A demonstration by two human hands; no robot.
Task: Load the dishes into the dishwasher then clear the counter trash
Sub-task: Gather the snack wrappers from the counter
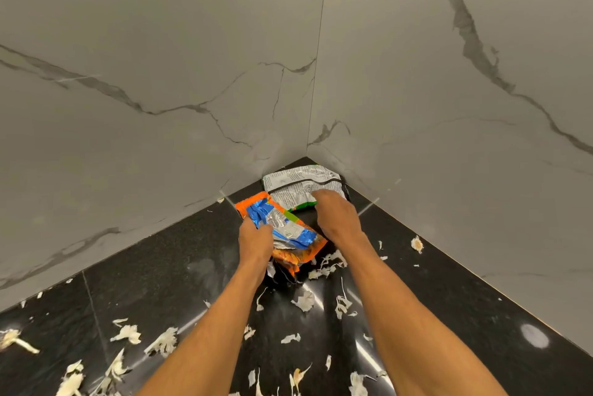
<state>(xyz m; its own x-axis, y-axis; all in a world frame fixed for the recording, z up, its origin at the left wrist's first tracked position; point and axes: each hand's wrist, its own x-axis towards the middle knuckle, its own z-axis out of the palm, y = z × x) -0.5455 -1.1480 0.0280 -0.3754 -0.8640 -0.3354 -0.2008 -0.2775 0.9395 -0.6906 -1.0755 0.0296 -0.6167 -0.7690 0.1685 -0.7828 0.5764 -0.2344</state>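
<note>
Empty snack wrappers lie in the far corner of the black counter (167, 270). My left hand (255, 240) grips a bunch of them: a blue and silver wrapper (282, 224) on top of an orange wrapper (306, 254). My right hand (335, 214) reaches past them and rests, fingers down, on a silver and green wrapper (301, 182) that lies flat against the corner. Whether its fingers are closed on that wrapper is hidden by the back of the hand.
Grey marble walls (192, 74) meet in a corner right behind the wrappers. Several pale vegetable scraps (162, 342) are scattered over the counter around and under both forearms, with one scrap (417, 244) near the right wall.
</note>
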